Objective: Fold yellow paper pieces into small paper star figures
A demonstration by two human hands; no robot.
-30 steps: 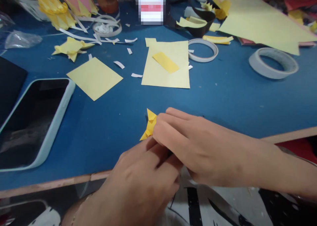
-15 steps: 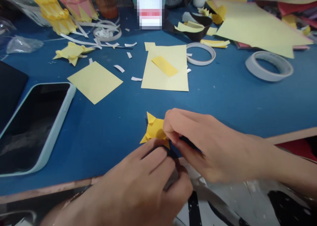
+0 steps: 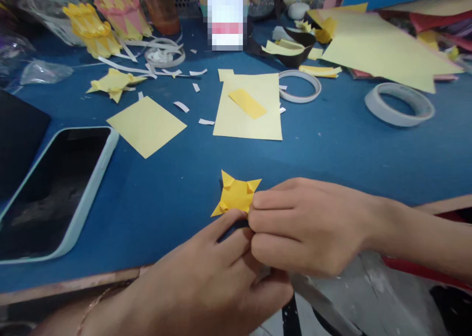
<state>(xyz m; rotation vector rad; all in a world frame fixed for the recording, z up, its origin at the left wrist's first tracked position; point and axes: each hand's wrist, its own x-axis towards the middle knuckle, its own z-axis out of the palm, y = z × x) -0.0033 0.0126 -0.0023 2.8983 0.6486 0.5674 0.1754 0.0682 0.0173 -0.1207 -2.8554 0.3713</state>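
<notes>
A small folded piece of bright yellow paper [image 3: 235, 196] with pointed corners lies on the blue table [image 3: 332, 144] near its front edge. My right hand [image 3: 313, 225] comes in from the right with its fingers curled, pinching the piece's right side. From below, my left hand [image 3: 217, 272] reaches up with closed fingers, its fingertips pressing the piece's lower edge. Both hands meet just below the paper and hide its lower right part.
A phone [image 3: 51, 193] in a pale case lies at the left. Pale yellow sheets [image 3: 146, 126] [image 3: 254, 125] lie behind the hands, one bearing a darker strip [image 3: 248, 103]. Two tape rolls [image 3: 299, 86] [image 3: 398, 104] sit at right. Paper scraps and folded shapes [image 3: 113, 82] crowd the back.
My right hand has slid back to the right and uncovered most of the folded yellow piece. My left hand moved up under it. The view has shifted slightly.
</notes>
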